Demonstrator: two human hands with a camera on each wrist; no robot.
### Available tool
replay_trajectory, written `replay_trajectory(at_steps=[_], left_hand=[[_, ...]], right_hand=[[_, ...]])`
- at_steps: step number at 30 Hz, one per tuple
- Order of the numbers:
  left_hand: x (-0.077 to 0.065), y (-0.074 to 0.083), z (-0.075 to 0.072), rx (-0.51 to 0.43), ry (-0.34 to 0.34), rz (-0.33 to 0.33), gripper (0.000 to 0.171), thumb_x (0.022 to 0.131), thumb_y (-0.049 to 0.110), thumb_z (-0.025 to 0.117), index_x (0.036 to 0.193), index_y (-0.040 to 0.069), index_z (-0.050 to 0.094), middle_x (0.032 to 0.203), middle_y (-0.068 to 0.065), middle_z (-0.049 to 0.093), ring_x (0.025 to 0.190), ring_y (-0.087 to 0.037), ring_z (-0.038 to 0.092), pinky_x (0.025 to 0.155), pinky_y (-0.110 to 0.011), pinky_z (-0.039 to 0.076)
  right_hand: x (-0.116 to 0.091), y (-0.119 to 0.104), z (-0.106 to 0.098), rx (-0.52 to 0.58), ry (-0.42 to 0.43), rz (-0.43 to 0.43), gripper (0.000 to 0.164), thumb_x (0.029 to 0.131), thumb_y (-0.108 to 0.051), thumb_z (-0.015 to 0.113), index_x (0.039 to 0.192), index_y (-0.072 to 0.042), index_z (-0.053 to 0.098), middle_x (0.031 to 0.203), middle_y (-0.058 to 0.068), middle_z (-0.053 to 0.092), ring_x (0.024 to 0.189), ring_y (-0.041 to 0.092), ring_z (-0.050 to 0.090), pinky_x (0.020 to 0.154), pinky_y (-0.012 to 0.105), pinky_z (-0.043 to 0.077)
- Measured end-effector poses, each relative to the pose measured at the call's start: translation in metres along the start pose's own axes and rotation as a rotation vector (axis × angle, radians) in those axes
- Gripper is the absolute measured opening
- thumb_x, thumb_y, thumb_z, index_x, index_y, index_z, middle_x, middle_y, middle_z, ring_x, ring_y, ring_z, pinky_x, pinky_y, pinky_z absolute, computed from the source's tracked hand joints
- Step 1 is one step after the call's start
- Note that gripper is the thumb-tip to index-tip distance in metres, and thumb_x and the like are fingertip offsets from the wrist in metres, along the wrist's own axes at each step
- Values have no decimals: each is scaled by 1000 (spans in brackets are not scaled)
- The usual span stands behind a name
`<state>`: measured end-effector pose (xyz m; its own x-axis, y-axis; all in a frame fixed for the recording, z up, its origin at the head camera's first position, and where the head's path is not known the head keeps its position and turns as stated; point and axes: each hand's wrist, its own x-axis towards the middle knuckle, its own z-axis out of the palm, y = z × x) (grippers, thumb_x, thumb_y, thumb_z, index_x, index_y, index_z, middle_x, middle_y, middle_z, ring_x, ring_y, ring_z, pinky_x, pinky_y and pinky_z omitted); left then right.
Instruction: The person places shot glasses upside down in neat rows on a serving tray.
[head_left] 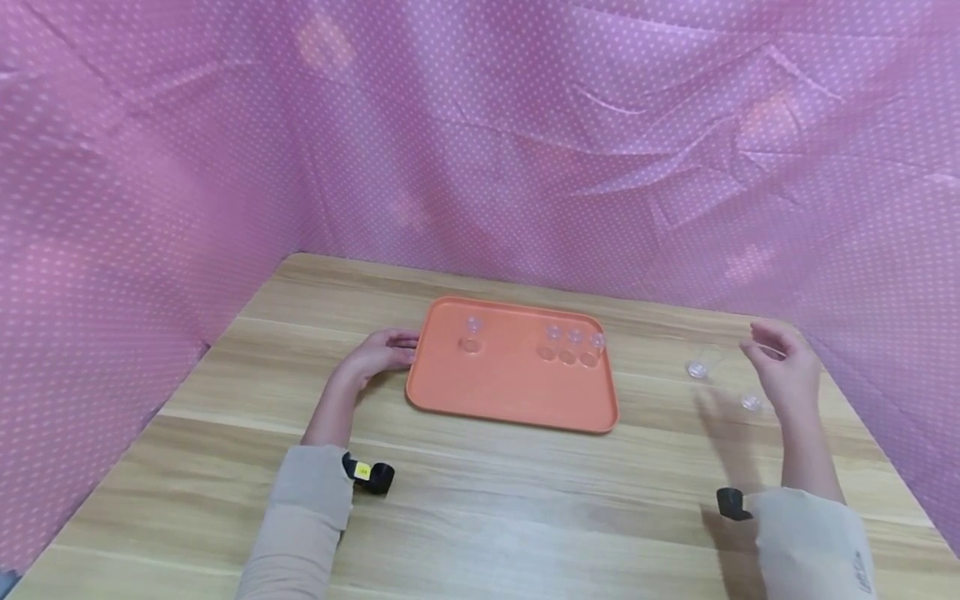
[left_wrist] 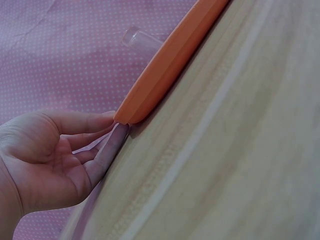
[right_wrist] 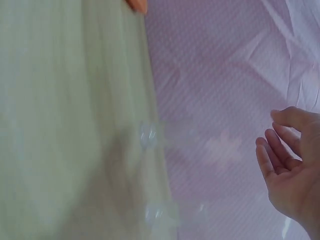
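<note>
My left hand (head_left: 382,354) pinches the left edge of an orange tray (head_left: 510,387), thumb at the rim and fingers underneath in the left wrist view. On the tray stand small clear glasses, thick base up: a lone glass (head_left: 472,333) at left and a row of three glasses (head_left: 567,346) at right. My right hand (head_left: 787,367) is raised over the table's right side, fingers loosely curved around nothing. Below and beside it stand two more clear glasses, one glass (head_left: 696,369) nearer the tray and another glass (head_left: 751,402) closer to me, both base down.
The wooden table (head_left: 510,517) extends around the tray, with bare wood in front. Pink dotted cloth (head_left: 480,150) hangs behind the table and along its sides. A black wrist camera (head_left: 380,478) sits on the left sleeve, another black camera (head_left: 731,503) on the right.
</note>
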<state>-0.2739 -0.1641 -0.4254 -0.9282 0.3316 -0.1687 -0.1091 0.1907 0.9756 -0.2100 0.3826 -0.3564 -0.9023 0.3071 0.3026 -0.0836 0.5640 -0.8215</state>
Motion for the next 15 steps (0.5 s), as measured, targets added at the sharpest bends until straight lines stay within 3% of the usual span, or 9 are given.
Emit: replay_trajectory(at_steps=[4, 7, 8, 12, 15], left_hand=[[0, 0, -1, 1, -5, -5, 52, 87, -3, 56, 134, -9, 35, 133, -26, 41, 118, -35, 44, 93, -34, 44], [0, 0, -1, -11, -4, -12, 53, 87, -4, 56, 135, -9, 35, 133, -26, 40, 118, -35, 44, 93, -35, 43], [0, -1, -1, -14, -3, -15, 53, 87, -4, 56, 135, -9, 35, 133, -26, 40, 118, -35, 44, 93, -35, 43], [0, 0, 0, 16, 7, -11, 52, 87, -2, 57, 134, -8, 37, 133, -24, 42, 117, -34, 45, 94, -35, 42], [0, 0, 0, 38, 7, 6, 50, 87, -1, 56, 134, -8, 38, 133, -23, 42, 117, -33, 45, 95, -36, 41]], right_hand=[[-5, 16, -10, -145, -10, 122, 48, 91, -29, 57, 132, -6, 47, 130, 12, 47, 113, 23, 48, 93, 27, 43], [-9, 28, -14, -136, -28, 200, 55, 92, -33, 54, 136, -3, 40, 139, 19, 35, 123, 40, 35, 99, 48, 35], [-10, 32, -14, -117, -32, 226, 57, 92, -33, 54, 137, -3, 38, 142, 20, 32, 125, 41, 31, 100, 50, 32], [-16, 47, -15, -38, -23, 321, 62, 90, -34, 57, 142, -9, 33, 146, 16, 25, 130, 36, 26, 104, 46, 27], [-19, 56, -14, 15, 11, 354, 65, 89, -31, 60, 143, -13, 30, 145, 11, 28, 130, 24, 29, 105, 33, 28]])
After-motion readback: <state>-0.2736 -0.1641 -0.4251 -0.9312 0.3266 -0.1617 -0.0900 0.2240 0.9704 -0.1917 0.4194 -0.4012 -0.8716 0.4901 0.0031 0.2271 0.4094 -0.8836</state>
